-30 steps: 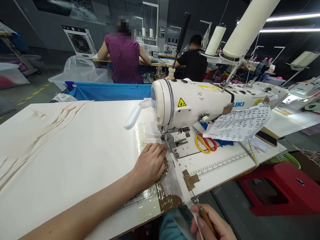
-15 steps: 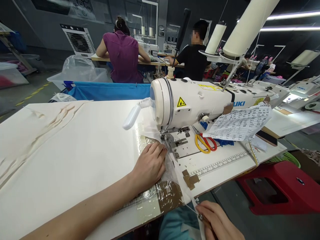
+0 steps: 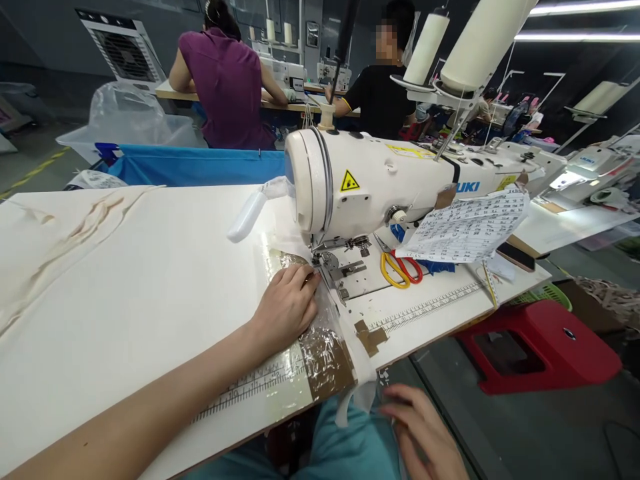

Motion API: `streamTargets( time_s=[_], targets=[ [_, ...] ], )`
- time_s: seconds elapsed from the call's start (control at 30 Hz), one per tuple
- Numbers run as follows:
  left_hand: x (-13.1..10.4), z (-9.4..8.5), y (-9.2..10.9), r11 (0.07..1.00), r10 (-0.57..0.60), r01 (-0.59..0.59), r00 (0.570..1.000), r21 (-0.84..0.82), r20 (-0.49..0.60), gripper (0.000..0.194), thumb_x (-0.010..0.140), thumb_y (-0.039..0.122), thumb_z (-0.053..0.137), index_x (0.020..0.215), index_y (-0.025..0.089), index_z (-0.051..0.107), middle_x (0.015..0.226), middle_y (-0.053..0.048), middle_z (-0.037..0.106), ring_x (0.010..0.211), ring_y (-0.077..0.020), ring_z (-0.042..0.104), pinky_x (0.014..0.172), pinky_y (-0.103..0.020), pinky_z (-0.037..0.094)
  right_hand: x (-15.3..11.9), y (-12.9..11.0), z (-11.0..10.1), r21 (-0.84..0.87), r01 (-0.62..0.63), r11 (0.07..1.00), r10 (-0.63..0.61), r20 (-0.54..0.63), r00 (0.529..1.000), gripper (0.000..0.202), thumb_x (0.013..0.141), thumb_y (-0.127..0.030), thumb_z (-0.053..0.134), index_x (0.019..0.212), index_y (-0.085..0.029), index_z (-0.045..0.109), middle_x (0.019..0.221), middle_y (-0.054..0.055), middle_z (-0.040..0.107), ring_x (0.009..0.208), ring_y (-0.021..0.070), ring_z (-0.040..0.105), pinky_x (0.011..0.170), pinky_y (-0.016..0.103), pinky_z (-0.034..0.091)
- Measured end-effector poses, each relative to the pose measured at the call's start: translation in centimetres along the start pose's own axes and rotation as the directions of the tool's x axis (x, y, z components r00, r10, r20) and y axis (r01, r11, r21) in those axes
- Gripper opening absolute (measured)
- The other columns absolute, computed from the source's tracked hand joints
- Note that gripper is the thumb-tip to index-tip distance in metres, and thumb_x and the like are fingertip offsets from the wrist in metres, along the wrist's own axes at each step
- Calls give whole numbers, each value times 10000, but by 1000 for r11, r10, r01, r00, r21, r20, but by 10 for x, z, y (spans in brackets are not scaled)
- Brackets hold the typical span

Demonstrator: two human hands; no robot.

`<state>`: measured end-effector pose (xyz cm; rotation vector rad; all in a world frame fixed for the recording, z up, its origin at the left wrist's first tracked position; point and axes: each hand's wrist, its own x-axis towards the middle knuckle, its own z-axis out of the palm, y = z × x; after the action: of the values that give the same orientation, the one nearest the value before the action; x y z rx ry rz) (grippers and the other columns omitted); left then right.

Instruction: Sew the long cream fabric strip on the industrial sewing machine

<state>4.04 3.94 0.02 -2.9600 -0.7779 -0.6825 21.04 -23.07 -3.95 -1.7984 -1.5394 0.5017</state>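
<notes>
The left hand (image 3: pixel 285 308) is lying flat, fingers spread, pressing the white fabric strip (image 3: pixel 345 333) onto the table (image 3: pixel 150 267) just beside the presser foot (image 3: pixel 327 267) of the sewing machine (image 3: pixel 370 190). The right hand (image 3: pixel 425 430) is hanging below the table edge, loosely curled by the strip's dangling end; whether it is pinching anything I cannot tell. Most of the strip is already lying this side of the foot

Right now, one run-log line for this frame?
left hand: flat on white fabric strip beside presser foot | right hand: below table edge, near strip end, grip unclear | scissors: untouched
</notes>
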Motion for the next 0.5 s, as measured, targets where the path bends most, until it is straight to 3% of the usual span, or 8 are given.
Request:
streamTargets(
  time_s=[0.1, 0.2, 0.3, 0.4, 0.5],
  targets=[
    [0, 0, 0, 1000, 10, -10, 1000, -9, -12, 400, 949, 200, 357, 1244, 81, 601, 1221, -163, 564, 1129, -304, 505, 956, -490, 470, 8, 2, 4, 185, -130, 974, 148, -88, 985, 335, 1069, -413, 422, 1052, -237, 706, 1303, 138, 566, 1190, 250, 591, 879, 270, 561],
    [0, 0, 0, 1000, 15, -15, 1000, 2, -11, 406, 959, 200, 349, 1253, 61, 592, 1220, -169, 566, 1118, -302, 515, 948, -489, 476, 14, 2, 17, 269, -59, 961, 88, -99, 991, 291, 1062, -368, 439, 1087, -246, 702, 1256, 127, 570, 1176, 249, 594, 875, 268, 559],
    [0, 0, -1, 1000, 17, -17, 1000, 4, -13, 402, 963, 202, 352, 1254, 64, 591, 1219, -168, 567, 1103, -297, 525, 932, -485, 487, 15, -2, 30, 220, -52, 974, 77, -110, 991, 342, 1080, -362, 355, 1110, -262, 681, 1173, 116, 570, 1021, 226, 645, 783, 257, 573],
    [-1, 2, -1, 1000, 16, -16, 1000, -1, -23, 397, 962, 197, 356, 1252, 65, 592, 1219, -165, 567, 1099, -295, 526, 914, -485, 501, 12, -7, 40, 213, -87, 973, 108, -89, 990, 422, 1089, -445, 288, 1110, -257, 664, 1132, 115, 574, 882, 190, 664, 698, 220, 573],
    [-1, 3, -1, 1000, 8, -8, 1000, -9, -29, 394, 965, 199, 361, 1254, 61, 591, 1215, -163, 567, 1096, -293, 524, 899, -482, 514, 11, -12, 50, 298, -71, 952, 105, -100, 989, 447, 1080, -515, 302, 1120, -252, 661, 1146, 112, 595, 920, 165, 663, 764, 192, 558]
  ],
)
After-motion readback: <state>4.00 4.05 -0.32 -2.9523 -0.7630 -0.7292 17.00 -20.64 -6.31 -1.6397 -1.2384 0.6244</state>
